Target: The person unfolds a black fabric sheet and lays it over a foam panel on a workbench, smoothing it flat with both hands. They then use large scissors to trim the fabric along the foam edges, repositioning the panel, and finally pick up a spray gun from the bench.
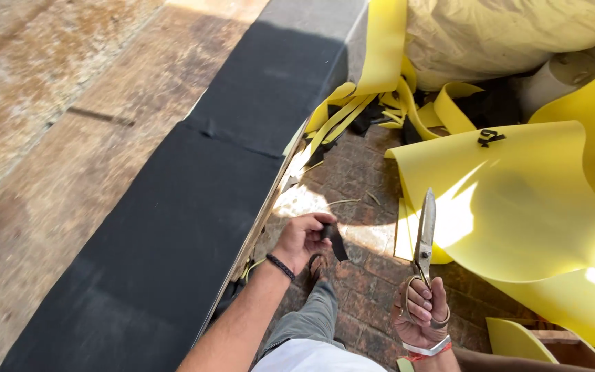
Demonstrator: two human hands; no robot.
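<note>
- Scissors (424,231): large metal pair, blades together and pointing up, held upright in the right hand (421,313); the fingers (418,297) are clamped through and around the handle loops. The blades stand in front of the yellow sheet.
- Black scrap (336,241): small dark strip, pinched between thumb and fingers of the left hand (302,239), hanging down over the brick floor; that hand is closed on it, just beside the table edge.
- Table (56,172): worn wooden top, with a long black sheet (194,207) laid along its near edge.
- Yellow sheet (518,200): big curled foam-like piece on the brick floor (359,275), right of the scissors, partly sunlit.
- Yellow strips (373,96): loose offcuts heaped on the floor beyond, with dark bits among them.
- Wrists: dark beaded band on the left, white and orange bands on the right.
</note>
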